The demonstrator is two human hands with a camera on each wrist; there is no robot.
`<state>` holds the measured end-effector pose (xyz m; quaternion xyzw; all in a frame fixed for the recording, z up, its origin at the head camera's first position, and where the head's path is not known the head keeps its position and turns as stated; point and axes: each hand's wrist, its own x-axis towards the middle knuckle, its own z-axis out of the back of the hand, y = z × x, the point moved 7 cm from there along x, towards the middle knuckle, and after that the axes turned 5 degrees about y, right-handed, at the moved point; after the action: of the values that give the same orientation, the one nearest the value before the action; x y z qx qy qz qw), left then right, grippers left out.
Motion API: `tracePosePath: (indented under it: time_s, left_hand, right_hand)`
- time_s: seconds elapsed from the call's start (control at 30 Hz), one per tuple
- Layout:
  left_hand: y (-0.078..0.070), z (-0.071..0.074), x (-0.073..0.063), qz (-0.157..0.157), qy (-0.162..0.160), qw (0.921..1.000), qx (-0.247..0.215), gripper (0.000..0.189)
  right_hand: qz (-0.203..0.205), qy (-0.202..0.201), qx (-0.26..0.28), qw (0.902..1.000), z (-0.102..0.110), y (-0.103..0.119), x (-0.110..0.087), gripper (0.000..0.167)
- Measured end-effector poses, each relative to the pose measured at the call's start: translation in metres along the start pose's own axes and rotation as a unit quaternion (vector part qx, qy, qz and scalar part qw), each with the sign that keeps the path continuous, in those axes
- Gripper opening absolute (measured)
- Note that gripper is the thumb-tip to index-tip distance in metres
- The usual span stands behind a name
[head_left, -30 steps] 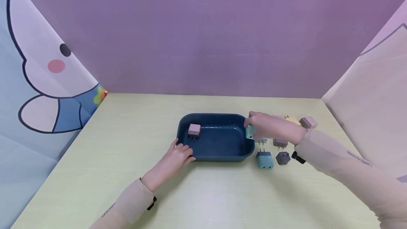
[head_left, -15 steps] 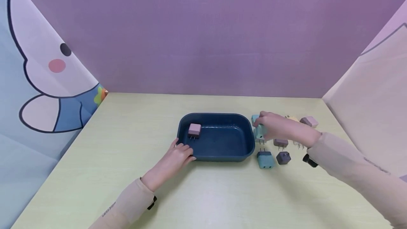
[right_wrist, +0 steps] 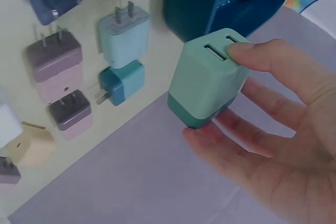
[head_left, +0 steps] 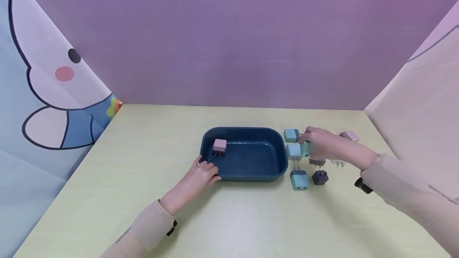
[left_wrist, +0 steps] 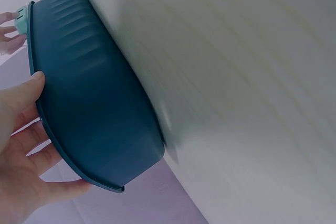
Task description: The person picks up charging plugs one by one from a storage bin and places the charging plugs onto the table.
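My right hand [head_left: 324,144] holds a mint-green two-port USB wall charger [right_wrist: 207,77] above the group of chargers right of the tray. In the right wrist view the thumb presses beside a port while the fingertips support the darker green base. My left hand [head_left: 197,178] grips the near-left corner of a dark blue plastic tray [head_left: 251,164]. Its thumb lies at the rim's outer side, with the fingers over the inside, as the left wrist view shows. In the tray's left part sits a pink-and-purple charger [head_left: 219,145], prongs toward me.
Right of the tray lie a teal-and-blue charger [head_left: 291,135], a light blue one [head_left: 294,151], a teal one [head_left: 299,180] and a dark one [head_left: 320,177]. Pink-purple chargers and a yellow charger [right_wrist: 31,145] are farther right. A purple backdrop [head_left: 229,51] stands behind the table.
My right hand has moved right, carrying the green charger from the tray's right rim to over the loose chargers, uncovering the teal-and-blue and light blue ones. The left hand stays put.
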<state>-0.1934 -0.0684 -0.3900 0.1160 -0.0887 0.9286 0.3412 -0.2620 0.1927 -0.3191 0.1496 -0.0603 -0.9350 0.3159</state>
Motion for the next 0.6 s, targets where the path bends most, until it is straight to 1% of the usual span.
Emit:
tracePosePath:
  time_s: [0.17, 0.33, 0.43, 0.6]
  left_hand:
    - [0.0, 0.0, 0.0, -0.004, -0.01, 0.9999, 0.003, 0.015]
    - [-0.001, 0.001, 0.0, -0.013, -0.021, 0.9996, 0.011, 0.016]
    - [-0.001, 0.0, 0.0, -0.012, -0.02, 0.9997, 0.01, 0.017]
    - [-0.001, 0.0, 0.0, -0.01, -0.018, 0.9998, 0.007, 0.016]
  right_hand:
    - [0.0, -0.015, -0.007, 0.9999, -0.001, -0.007, -0.005, 0.037]
    - [-0.001, -0.021, 0.0, 0.9998, -0.002, -0.014, -0.012, 0.038]
    - [0.009, -0.029, -0.002, 0.9995, -0.003, -0.016, -0.015, 0.038]
    - [0.005, -0.042, -0.001, 0.9991, -0.005, -0.023, -0.021, 0.04]
